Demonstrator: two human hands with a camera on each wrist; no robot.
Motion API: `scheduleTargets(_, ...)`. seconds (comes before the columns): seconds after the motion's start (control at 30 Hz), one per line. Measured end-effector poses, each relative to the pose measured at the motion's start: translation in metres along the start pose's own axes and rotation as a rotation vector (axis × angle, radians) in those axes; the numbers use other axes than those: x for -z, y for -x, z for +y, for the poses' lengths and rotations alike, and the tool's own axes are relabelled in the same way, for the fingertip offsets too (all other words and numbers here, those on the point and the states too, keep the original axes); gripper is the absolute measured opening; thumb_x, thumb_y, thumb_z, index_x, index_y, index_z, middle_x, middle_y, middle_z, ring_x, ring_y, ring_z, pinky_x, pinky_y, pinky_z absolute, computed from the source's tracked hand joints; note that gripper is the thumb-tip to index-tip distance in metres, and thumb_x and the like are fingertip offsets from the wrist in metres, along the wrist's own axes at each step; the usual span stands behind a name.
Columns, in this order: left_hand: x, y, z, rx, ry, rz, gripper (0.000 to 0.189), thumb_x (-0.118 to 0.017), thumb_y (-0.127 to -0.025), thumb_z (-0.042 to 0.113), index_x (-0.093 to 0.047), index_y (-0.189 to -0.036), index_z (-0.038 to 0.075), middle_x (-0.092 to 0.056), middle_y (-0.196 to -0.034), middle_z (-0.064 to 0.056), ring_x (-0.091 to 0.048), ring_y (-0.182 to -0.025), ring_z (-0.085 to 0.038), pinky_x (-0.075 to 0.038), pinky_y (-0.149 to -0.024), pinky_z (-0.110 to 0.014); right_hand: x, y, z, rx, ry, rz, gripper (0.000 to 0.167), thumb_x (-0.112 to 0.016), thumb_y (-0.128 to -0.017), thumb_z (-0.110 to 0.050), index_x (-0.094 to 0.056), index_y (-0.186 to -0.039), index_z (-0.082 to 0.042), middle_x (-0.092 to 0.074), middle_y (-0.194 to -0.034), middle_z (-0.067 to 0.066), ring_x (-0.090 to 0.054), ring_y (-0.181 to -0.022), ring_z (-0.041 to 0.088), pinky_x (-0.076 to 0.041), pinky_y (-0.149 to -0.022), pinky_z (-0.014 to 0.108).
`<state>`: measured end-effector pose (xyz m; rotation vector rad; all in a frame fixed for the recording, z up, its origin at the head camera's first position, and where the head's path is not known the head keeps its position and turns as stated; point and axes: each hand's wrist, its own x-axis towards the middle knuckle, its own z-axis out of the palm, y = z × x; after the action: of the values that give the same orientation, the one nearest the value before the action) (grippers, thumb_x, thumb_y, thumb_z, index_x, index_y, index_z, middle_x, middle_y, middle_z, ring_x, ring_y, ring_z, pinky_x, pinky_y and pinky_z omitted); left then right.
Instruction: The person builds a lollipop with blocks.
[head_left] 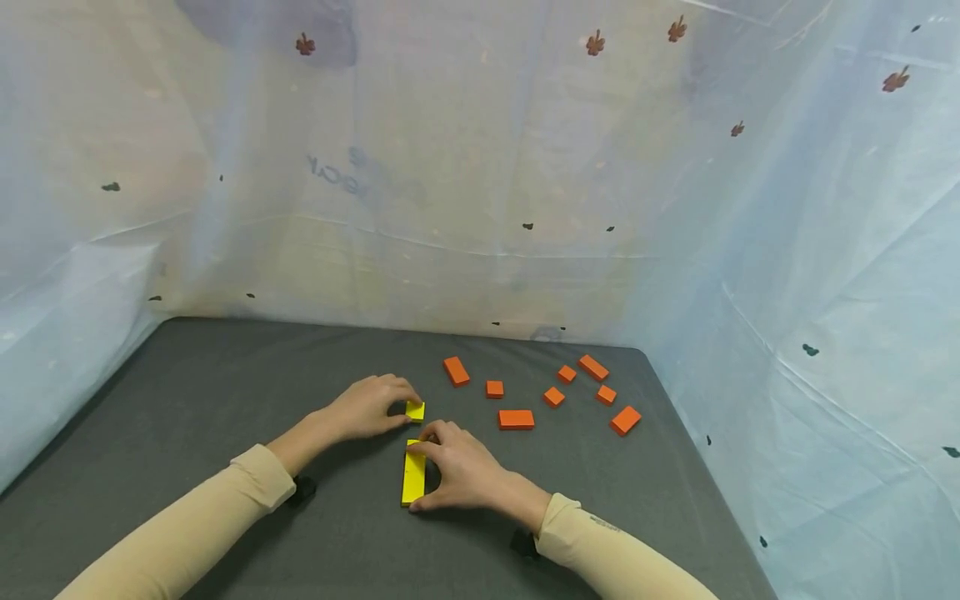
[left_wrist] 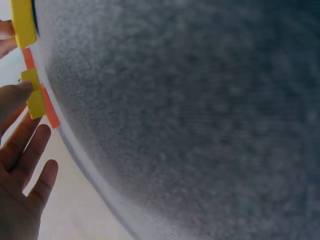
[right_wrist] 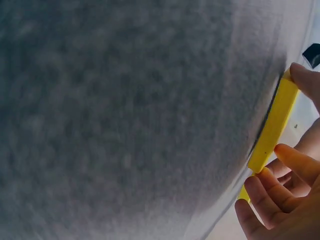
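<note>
In the head view my left hand (head_left: 366, 407) pinches a small yellow piece (head_left: 416, 412) between thumb and fingers. The left wrist view shows it as two small yellow blocks (left_wrist: 36, 104) side by side, thumb on one face and a fingertip at the lower end. Just nearer to me, a long yellow block (head_left: 413, 477) lies lengthwise on the grey table. My right hand (head_left: 467, 468) grips it by its ends, thumb at the near end and fingers at the far end. A narrow gap parts the long block from the small pair.
Several orange blocks lie scattered to the right and behind, among them a rectangular one (head_left: 516, 420), a small square one (head_left: 494, 389) and a tilted one (head_left: 626, 421). The grey table (head_left: 337, 533) ends at pale patterned sheeting (head_left: 420, 250) at the back and sides.
</note>
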<state>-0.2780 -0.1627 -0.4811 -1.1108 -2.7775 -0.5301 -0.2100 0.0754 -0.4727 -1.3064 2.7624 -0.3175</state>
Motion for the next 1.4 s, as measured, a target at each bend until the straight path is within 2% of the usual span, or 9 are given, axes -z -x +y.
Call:
scheduleTargets(0.17, -0.003, 0.001, 0.001, -0.016, -0.014, -0.024, 0.03, -0.082, -0.092, 0.019, -0.077, -0.12, 0.015, -0.072, -0.12, -0.001, -0.067, -0.111, -0.025, -0.057, -0.093, -0.048, -0.003, -0.001, -0.002, 0.008, 0.03, 0.012, 0.078, -0.081, -0.082, -0.065, -0.064, -0.143, -0.021, -0.054, -0.135, 0.002, -0.051, -0.104, 0.01, -0.046, -0.084, 0.022)
scheduleTargets(0.37, -0.006, 0.0, 0.001, -0.006, -0.014, -0.057, 0.029, -0.081, -0.093, 0.021, -0.076, -0.122, 0.016, -0.072, -0.12, -0.001, -0.067, -0.11, -0.024, -0.056, -0.094, -0.05, 0.0, 0.005, -0.002, 0.016, 0.028, 0.034, 0.078, -0.079, -0.082, -0.068, -0.064, -0.143, -0.021, -0.054, -0.14, 0.003, -0.054, -0.111, 0.013, -0.05, -0.092, 0.028)
scheduleTargets(0.53, -0.008, 0.001, 0.0, 0.003, -0.005, -0.078, 0.03, -0.079, -0.094, 0.022, -0.076, -0.123, 0.017, -0.072, -0.121, 0.0, -0.067, -0.112, -0.025, -0.056, -0.095, -0.05, 0.005, 0.011, -0.002, 0.008, 0.005, 0.05, 0.071, -0.08, -0.082, -0.064, -0.068, -0.137, -0.021, -0.055, -0.141, 0.003, -0.056, -0.117, 0.016, -0.051, -0.096, 0.033)
scheduleTargets(0.8, -0.009, 0.002, -0.003, 0.06, 0.173, -0.095, 0.025, -0.07, -0.101, 0.02, -0.075, -0.125, 0.016, -0.072, -0.123, -0.001, -0.067, -0.113, -0.025, -0.056, -0.095, -0.049, 0.002, 0.016, -0.004, 0.001, 0.029, 0.068, 0.06, -0.079, -0.087, -0.059, -0.071, -0.132, -0.021, -0.057, -0.138, 0.001, -0.058, -0.118, 0.015, -0.052, -0.098, 0.035)
scheduleTargets(0.9, -0.009, 0.001, -0.003, 0.062, 0.209, -0.096, 0.024, -0.07, -0.101, 0.018, -0.076, -0.124, 0.016, -0.072, -0.121, -0.001, -0.068, -0.112, -0.024, -0.057, -0.093, -0.047, 0.001, 0.016, -0.004, -0.007, 0.024, 0.062, 0.058, -0.078, -0.089, -0.058, -0.071, -0.133, -0.021, -0.057, -0.138, 0.001, -0.057, -0.117, 0.015, -0.051, -0.097, 0.033)
scheduleTargets(1.23, -0.009, 0.002, 0.001, 0.06, 0.204, -0.107, 0.024, -0.072, -0.1, 0.02, -0.076, -0.123, 0.018, -0.072, -0.121, 0.002, -0.067, -0.113, -0.024, -0.056, -0.094, -0.048, 0.001, 0.017, -0.004, 0.01, 0.027, 0.073, 0.059, -0.078, -0.089, -0.057, -0.071, -0.134, -0.019, -0.058, -0.137, 0.002, -0.058, -0.115, 0.014, -0.052, -0.093, 0.03)
scheduleTargets(1.4, -0.008, 0.004, 0.003, 0.036, 0.2, -0.105, 0.023, -0.072, -0.1, 0.02, -0.076, -0.122, 0.019, -0.072, -0.12, 0.003, -0.067, -0.112, -0.024, -0.056, -0.094, -0.049, 0.001, 0.017, -0.004, 0.016, 0.03, 0.078, 0.059, -0.078, -0.089, -0.057, -0.07, -0.134, -0.019, -0.058, -0.138, 0.003, -0.058, -0.116, 0.015, -0.052, -0.094, 0.031)
